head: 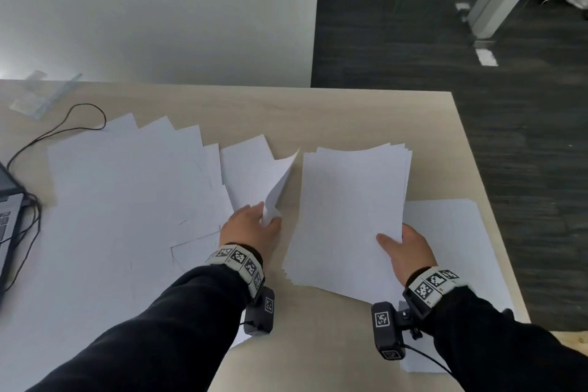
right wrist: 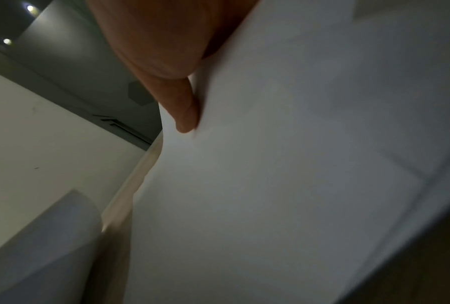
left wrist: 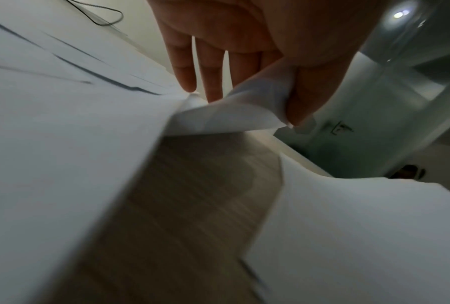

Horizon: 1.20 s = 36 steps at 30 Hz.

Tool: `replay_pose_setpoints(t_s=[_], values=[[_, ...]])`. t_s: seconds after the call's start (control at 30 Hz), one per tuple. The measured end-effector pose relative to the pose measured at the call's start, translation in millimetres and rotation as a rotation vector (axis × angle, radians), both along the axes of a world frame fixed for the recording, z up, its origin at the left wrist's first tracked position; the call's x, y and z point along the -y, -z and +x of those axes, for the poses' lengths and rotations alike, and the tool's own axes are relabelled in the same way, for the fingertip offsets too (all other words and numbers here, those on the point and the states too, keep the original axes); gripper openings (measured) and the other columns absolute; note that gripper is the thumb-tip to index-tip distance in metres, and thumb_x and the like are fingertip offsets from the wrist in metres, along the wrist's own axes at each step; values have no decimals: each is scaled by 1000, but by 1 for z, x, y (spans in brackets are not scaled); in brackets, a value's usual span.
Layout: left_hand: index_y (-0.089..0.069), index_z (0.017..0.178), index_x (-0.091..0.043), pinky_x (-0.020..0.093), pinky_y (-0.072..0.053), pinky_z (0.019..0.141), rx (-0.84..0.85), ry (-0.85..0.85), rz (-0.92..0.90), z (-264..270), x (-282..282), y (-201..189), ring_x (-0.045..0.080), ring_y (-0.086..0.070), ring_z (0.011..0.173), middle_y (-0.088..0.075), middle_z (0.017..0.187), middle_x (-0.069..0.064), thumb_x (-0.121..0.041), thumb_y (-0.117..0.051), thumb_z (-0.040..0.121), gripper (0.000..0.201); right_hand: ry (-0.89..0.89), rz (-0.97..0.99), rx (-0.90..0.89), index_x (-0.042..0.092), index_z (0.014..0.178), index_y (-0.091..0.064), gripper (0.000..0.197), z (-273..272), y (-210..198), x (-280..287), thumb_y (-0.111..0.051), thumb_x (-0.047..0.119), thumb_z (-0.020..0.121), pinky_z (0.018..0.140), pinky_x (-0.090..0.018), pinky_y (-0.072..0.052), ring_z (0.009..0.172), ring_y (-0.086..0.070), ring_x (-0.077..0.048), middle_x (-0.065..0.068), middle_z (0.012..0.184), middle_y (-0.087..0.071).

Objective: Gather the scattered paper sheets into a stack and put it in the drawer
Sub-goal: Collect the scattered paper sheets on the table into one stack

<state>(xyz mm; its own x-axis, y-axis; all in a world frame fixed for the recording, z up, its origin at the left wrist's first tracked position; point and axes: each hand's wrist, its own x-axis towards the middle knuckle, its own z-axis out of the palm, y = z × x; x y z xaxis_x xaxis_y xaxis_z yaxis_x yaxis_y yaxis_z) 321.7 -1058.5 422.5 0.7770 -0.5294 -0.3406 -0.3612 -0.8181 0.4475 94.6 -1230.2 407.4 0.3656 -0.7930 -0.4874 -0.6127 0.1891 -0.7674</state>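
Observation:
Several white paper sheets (head: 127,194) lie fanned over the left half of the wooden table (head: 318,114). My left hand (head: 254,223) pinches the near corner of one sheet (head: 254,169) at the right end of the fan, and that corner curls upward (left wrist: 234,109). My right hand (head: 404,248) grips a gathered stack of sheets (head: 350,216), thumb on top (right wrist: 184,115), with the stack tilted above the table. One more sheet (head: 451,239) lies flat under the stack at the table's right edge. No drawer is in view.
A laptop (head: 6,210) with black cables (head: 63,127) sits at the left edge. A clear plastic sleeve (head: 41,95) lies at the far left corner. The table ends at the right, with dark floor (head: 477,57) beyond it.

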Motion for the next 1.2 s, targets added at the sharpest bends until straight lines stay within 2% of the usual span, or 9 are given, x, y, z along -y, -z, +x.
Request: replay_pose_setpoints(t_s=[0.2,0.27,0.37,0.5,0.6,0.67,0.77,0.97,1.2], values=[[-65,98,-29,33,-52,79,-147,177,-69,-77,2,-19,16,-62,83,-67,89,-6,-47,-53,89,24,-49,103,49,26,95,-65,10,-13,-3,-23,-60,18,92,81,-34,-54,87,-68,-16,4,95,-72],[-65,112,-32,30,-50,86,-191,258,-49,-100,-2,-11,15,-63,96,-69,102,-9,-53,-53,87,34,-51,128,12,17,94,-65,9,-19,-1,-28,-57,20,93,82,-37,-54,84,-67,-20,-9,94,-72],[-56,133,-38,28,-46,99,-323,316,-31,-122,-14,7,8,-58,115,-64,123,-18,-69,-52,77,64,-41,172,-61,-3,100,-59,47,-31,10,-31,-49,41,89,87,-45,-51,76,-59,-24,-32,98,-60],[-51,138,-39,21,-35,109,-410,278,-98,-134,-29,14,-1,-47,124,-44,129,-31,-56,-60,87,55,-79,233,-94,10,116,-59,45,-41,13,-31,-35,44,98,88,-34,-45,96,-58,-26,-8,100,-58],[-68,115,-36,20,-43,97,-455,88,-185,-131,-35,19,3,-59,108,-64,119,-20,-41,-59,93,25,-52,226,-62,-1,102,-58,43,-43,17,-35,-52,41,95,80,-35,-51,85,-62,-27,-10,93,-62],[-69,85,-31,28,-53,82,-427,-43,-219,-124,-37,18,15,-66,85,-72,87,-10,-38,-59,93,15,-28,233,2,4,100,-64,30,-41,22,-41,-68,30,87,86,-42,-55,87,-68,-26,-10,97,-71],[-68,85,-27,40,-57,78,-387,-224,-324,-113,-43,18,23,-69,77,-72,79,0,-38,-63,89,13,-58,216,19,14,107,-64,33,-36,27,-47,-77,12,77,89,-38,-55,92,-68,-20,-4,101,-72],[-69,109,-41,21,-46,93,-308,51,-288,-107,-56,13,1,-61,96,-64,108,-25,-25,-66,90,25,-102,161,-14,15,103,-61,24,-39,22,-44,-62,7,80,88,-41,-54,92,-66,-25,-5,99,-68],[-57,79,-51,20,-38,104,-170,389,-70,-88,-71,18,1,-52,123,-52,133,-30,-22,-61,94,32,-171,204,-93,4,84,-54,12,-64,7,-20,-43,-1,83,65,-30,-30,74,-40,-20,-8,83,-46]])
